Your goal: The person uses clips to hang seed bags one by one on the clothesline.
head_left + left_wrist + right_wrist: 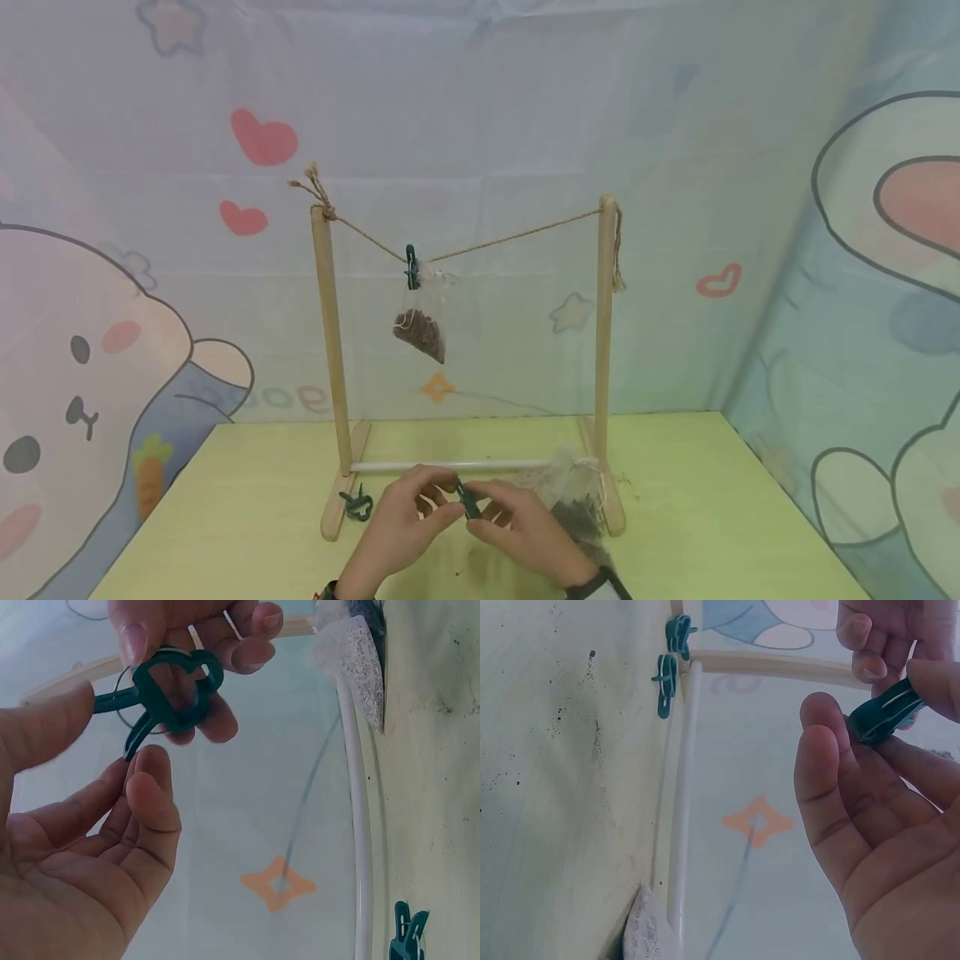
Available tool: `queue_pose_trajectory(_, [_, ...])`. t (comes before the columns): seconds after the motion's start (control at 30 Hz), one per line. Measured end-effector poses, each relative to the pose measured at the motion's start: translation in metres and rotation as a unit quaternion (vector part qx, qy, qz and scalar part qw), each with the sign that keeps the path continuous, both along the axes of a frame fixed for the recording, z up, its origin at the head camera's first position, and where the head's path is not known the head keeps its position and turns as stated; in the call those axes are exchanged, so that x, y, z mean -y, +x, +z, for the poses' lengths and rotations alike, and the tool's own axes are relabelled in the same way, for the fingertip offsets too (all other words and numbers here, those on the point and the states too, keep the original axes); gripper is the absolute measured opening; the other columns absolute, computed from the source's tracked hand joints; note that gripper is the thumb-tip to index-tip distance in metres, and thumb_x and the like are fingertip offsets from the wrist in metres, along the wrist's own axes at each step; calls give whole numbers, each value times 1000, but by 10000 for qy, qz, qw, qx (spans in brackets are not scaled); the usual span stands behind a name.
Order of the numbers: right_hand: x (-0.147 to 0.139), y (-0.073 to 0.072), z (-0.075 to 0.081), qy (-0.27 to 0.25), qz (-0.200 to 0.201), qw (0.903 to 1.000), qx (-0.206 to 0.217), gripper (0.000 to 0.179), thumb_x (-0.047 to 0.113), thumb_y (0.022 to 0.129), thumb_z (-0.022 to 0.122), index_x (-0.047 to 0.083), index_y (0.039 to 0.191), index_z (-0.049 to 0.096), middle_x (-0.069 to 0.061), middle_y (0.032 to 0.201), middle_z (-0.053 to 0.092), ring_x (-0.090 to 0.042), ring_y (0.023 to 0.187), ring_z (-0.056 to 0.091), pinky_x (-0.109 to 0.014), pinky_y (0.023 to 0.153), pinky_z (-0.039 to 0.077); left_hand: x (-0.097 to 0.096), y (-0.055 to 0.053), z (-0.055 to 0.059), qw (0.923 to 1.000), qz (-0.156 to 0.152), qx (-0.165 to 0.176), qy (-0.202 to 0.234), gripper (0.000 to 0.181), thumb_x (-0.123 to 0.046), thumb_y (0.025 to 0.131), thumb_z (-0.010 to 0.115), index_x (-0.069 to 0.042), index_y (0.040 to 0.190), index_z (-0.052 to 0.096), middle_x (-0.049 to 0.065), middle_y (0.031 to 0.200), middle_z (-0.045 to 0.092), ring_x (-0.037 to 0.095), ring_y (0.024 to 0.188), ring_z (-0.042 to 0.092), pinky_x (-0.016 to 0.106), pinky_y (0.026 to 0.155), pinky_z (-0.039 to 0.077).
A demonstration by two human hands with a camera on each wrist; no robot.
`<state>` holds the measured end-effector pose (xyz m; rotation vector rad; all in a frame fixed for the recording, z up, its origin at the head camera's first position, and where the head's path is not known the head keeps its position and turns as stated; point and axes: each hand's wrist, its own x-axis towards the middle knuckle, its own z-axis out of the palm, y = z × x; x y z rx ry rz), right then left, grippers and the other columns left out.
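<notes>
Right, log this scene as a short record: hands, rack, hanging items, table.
Left hand: pinches a green clip
Right hand: pinches the same clip
Rack: two wooden posts, rope strung between their tops
Hanging: one bag with dark brown contents, another clip on it at the rope
Table: loose clips near the rack's left foot, filled bags near its right (head view)

Fingers (437, 477) hide pt of held clip (467, 498); R hand (521, 527), pt of bags (577, 518) at near R. L wrist view: another clip (407, 940) cut off at btm. Table specks (592, 654) too small to ID.
</notes>
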<state>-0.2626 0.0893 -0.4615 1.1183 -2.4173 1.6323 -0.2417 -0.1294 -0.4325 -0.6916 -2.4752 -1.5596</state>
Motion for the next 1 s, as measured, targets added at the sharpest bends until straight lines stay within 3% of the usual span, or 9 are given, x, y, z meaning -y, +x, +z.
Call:
queue_pose_trajectory(0.17, [-5, -3, 0, 187, -277, 9994, 2, 44, 23, 102, 68, -1, 139, 62, -20, 126, 69, -12, 89, 71, -28, 76, 57, -3, 2, 1, 9989, 285, -363, -48, 29, -13, 95, 75, -3, 121, 66, 9, 109, 67, 14, 90, 64, 25, 73, 53])
queue_pose_trajectory(0.3, [-18, -9, 3, 318, -1198, 9922, -87, 41, 22, 100, 71, -1, 133, 66, -16, 116, 73, -18, 89, 71, -27, 77, 57, -2, 3, 5, 9955, 729, -609, -68, 27, -9, 93, 76, -5, 118, 67, 6, 105, 65, 14, 89, 64, 24, 71, 52])
queue_pose_trajectory(0.43, [-34, -18, 2, 470, -2513, 9667, -105, 30, 15, 98, 71, 1, 124, 70, -10, 108, 74, -21, 88, 70, -33, 76, 58, -1, 1, 7, 9906, 1085, -809, -178, 26, -6, 92, 76, -3, 116, 67, 7, 102, 65, 16, 87, 65, 24, 67, 51])
queue_pose_trajectory(0.53, [-47, -26, -3, 576, -3187, 9461, -83, 26, 8, 96, 70, -2, 120, 70, -12, 105, 74, -23, 88, 70, -39, 75, 59, 0, -2, 6, 9878, 1240, -891, -306, 25, -4, 92, 76, -1, 115, 66, 9, 102, 64, 18, 86, 64, 23, 65, 49])
queue_pose_trajectory(0.7, [-60, -37, -16, 689, -3722, 9254, 175, 26, 8, 94, 68, -6, 116, 69, -19, 101, 74, -30, 87, 72, -42, 71, 60, 0, -9, 1, 9846, 1439, -879, -458, 24, 1, 91, 75, 0, 113, 66, 8, 101, 64, 18, 85, 64, 23, 65, 47])
queue_pose_trajectory(1.0, [-65, -44, -32, 1069, -4151, 9007, 705, 32, 12, 94, 66, -13, 113, 66, -31, 107, 71, -45, 97, 71, -51, 76, 60, 3, -17, -9, 9801, 1665, -906, -592, 20, 5, 89, 75, 0, 106, 68, 7, 97, 65, 17, 82, 63, 23, 63, 46])
